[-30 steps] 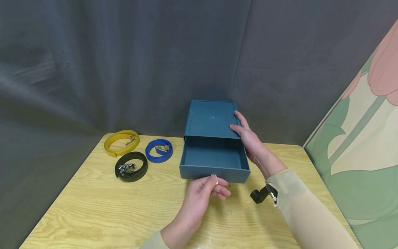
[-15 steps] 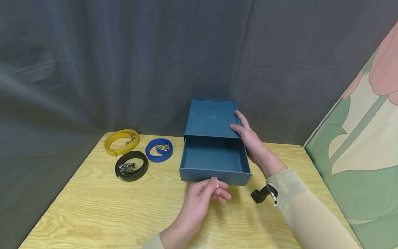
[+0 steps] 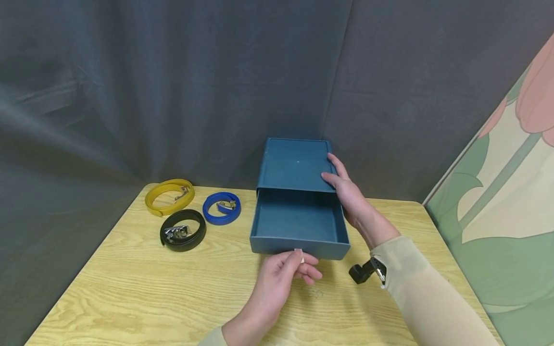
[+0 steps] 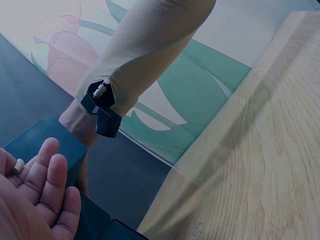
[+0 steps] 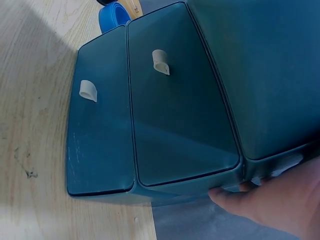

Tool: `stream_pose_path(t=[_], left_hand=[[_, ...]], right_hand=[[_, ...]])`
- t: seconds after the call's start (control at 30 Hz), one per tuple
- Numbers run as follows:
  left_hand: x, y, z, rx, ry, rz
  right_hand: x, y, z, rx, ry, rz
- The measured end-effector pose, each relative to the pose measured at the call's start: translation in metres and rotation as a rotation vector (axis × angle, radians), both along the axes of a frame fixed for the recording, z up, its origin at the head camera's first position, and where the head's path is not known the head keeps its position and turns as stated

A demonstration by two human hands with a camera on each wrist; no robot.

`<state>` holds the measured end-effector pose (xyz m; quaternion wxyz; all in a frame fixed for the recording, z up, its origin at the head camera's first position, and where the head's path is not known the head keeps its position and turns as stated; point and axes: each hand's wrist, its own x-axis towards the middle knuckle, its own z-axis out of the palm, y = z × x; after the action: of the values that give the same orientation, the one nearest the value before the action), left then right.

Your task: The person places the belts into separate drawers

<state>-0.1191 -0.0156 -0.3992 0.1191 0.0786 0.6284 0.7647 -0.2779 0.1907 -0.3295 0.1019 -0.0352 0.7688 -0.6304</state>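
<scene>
- Left hand (image 4: 35,200): cut off by the left wrist view's edges.
- Pull tab (image 4: 18,166): partly covered by that hand.
- Open drawer (image 3: 298,223): back end hidden inside the cabinet (image 3: 298,164).
- Table marks (image 3: 317,292): too small to tell.

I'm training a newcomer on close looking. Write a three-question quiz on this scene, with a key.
1. Which hand pinches a pale tab?
2. True or false: the blue belt lies nearer the drawer unit than the yellow belt does.
3. Which drawer stands open? (a) bottom (b) middle (c) top

Key: 1. the left hand; 2. true; 3. c, the top drawer.
</scene>
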Motion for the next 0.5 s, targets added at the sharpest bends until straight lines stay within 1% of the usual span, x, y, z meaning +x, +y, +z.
stream_pose_path(t=[0.17, 0.5], left_hand=[[-0.0002, -0.0001, 0.0002, 0.005, 0.0, -0.004], [-0.0003, -0.0018, -0.0002, -0.025, 0.014, -0.013]], right_hand=[[0.0007, 0.0003, -0.0008, -0.004, 0.01, 0.003], [-0.0002, 0.0008, -0.0019, 0.006, 0.016, 0.002]])
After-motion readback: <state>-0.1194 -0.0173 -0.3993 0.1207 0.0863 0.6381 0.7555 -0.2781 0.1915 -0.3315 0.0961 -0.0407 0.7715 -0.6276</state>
